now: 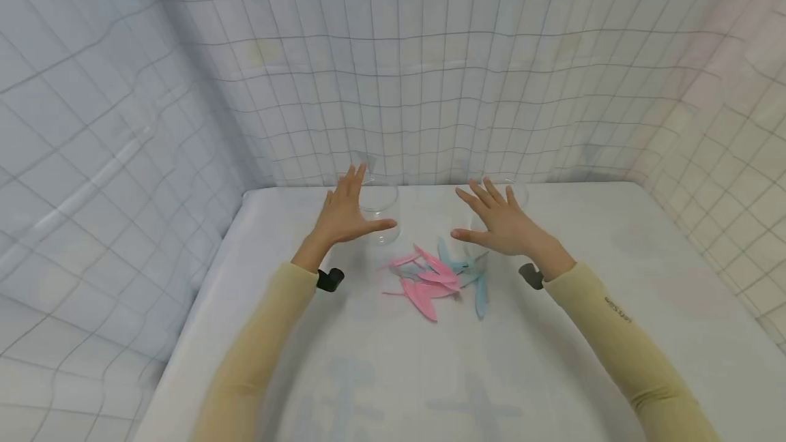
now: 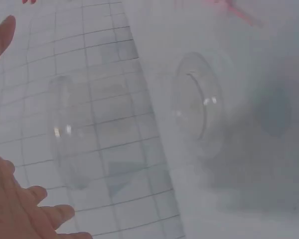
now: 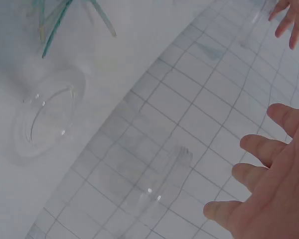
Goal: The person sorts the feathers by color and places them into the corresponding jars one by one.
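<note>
My left hand (image 1: 344, 217) is held over the table with thumb and fingers spread, beside a clear see-through container (image 1: 379, 213). On the other side my right hand (image 1: 506, 227) spreads its fingers too, partly covering a second clear container (image 1: 475, 225). Neither hand holds anything. Both containers stand upright; in the wrist views their round bases show on the white surface. Between the hands and nearer to me lies a loose pile of pink leaf-shaped pieces (image 1: 437, 278) and light blue ones (image 1: 481, 295), some with thin stem-like ends. What they are made of, I cannot tell.
The white table (image 1: 381, 374) has its far edge just behind the containers. White grid-patterned sheeting (image 1: 430, 87) rises at the back and on both sides. A small dark wrist device (image 1: 331, 280) sits at the left wrist, another (image 1: 531, 276) at the right.
</note>
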A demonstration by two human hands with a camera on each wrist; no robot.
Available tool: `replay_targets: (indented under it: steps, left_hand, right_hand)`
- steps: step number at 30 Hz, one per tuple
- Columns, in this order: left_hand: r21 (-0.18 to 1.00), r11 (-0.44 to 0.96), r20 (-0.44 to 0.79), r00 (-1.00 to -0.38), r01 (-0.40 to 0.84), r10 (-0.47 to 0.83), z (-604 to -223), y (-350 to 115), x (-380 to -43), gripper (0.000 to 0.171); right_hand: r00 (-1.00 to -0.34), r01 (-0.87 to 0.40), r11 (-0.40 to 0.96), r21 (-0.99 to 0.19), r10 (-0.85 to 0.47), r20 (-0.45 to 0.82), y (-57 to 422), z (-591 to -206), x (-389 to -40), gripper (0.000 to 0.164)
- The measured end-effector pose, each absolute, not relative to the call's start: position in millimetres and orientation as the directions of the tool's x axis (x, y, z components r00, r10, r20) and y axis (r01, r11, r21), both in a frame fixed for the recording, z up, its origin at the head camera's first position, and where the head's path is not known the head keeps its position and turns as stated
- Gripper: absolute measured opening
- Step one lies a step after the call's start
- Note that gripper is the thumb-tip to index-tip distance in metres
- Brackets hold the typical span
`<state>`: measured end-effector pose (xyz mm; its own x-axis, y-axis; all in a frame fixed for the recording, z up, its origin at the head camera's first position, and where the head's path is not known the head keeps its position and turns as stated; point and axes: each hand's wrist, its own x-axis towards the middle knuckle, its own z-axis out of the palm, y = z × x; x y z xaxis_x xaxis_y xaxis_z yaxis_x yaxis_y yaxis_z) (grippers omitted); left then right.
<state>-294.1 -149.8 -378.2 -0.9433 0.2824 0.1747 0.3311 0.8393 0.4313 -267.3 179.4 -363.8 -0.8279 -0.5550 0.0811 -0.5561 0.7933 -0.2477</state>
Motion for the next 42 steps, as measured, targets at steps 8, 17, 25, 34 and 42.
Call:
replay_targets:
  steps: [8,17,25,34,42]
  left_hand:
    - [0.713,0.639,0.239,-0.957,0.288,0.165,-425,-157,-311,0.132]
    - [0.841,0.459,0.273,-0.957,0.288,0.102,-447,-151,-320,0.135]
    - [0.862,0.432,0.262,-0.963,0.265,0.066,-457,-147,-321,0.133]
    - [0.858,0.447,0.251,-0.966,0.252,0.062,-460,-144,-320,0.119]
    - [0.86,0.45,0.248,-0.968,0.242,0.048,-460,-143,-317,0.11]
  right_hand:
    - [-0.779,-0.614,0.698,-0.369,-0.612,0.14,154,-392,-267,0.075]
    - [-0.797,-0.589,0.71,-0.385,-0.588,0.137,126,-423,-277,0.048]
    - [-0.844,-0.52,0.777,-0.355,-0.531,0.073,109,-440,-285,0.03]
    - [-0.862,-0.498,0.819,-0.285,-0.502,0.065,104,-449,-286,0.021]
    - [-0.856,-0.513,0.805,-0.299,-0.506,0.107,103,-455,-287,0.02]
